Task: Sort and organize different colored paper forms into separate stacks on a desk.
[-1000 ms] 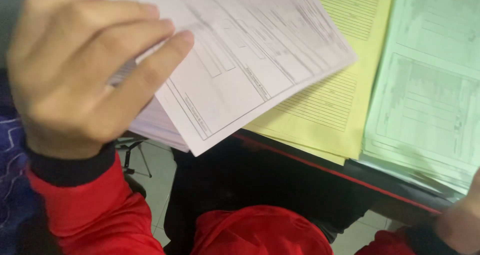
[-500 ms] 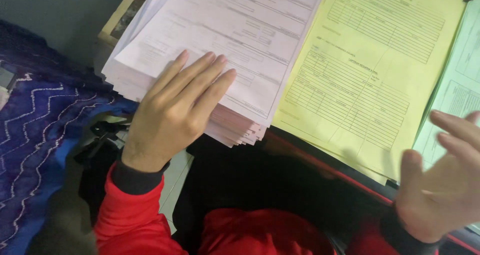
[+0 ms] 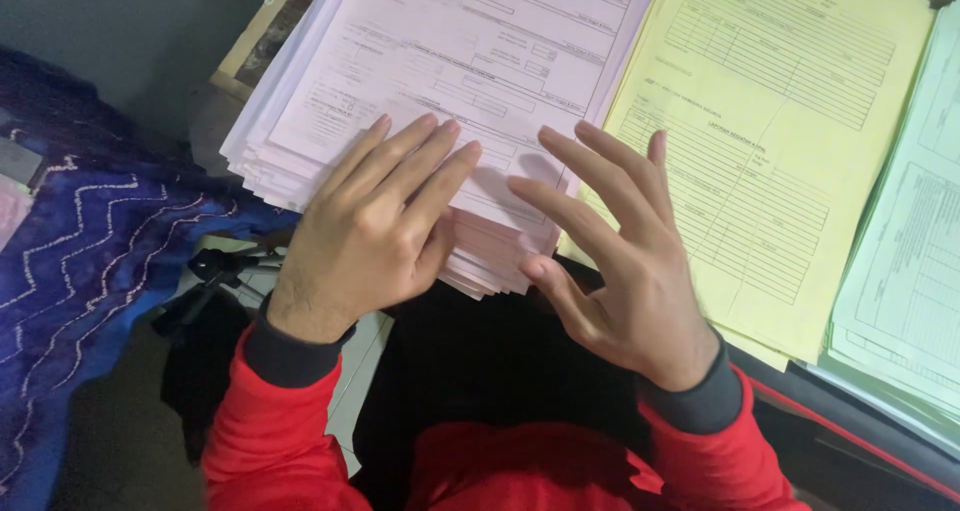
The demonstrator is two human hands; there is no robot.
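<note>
Two hands work the near corner of the pink paper stack [image 3: 450, 81] — the left hand [image 3: 365, 236] lies flat on top, fingers spread, gripping nothing; the right hand [image 3: 620, 256] is open too, fingertips at the stack's corner. Squaring it up best calls for even pressure from both sides. The stack overhangs the desk edge, its lower sheets fanned and uneven. Beyond — yellow forms [image 3: 770, 141], then green forms [image 3: 915, 261].
</note>
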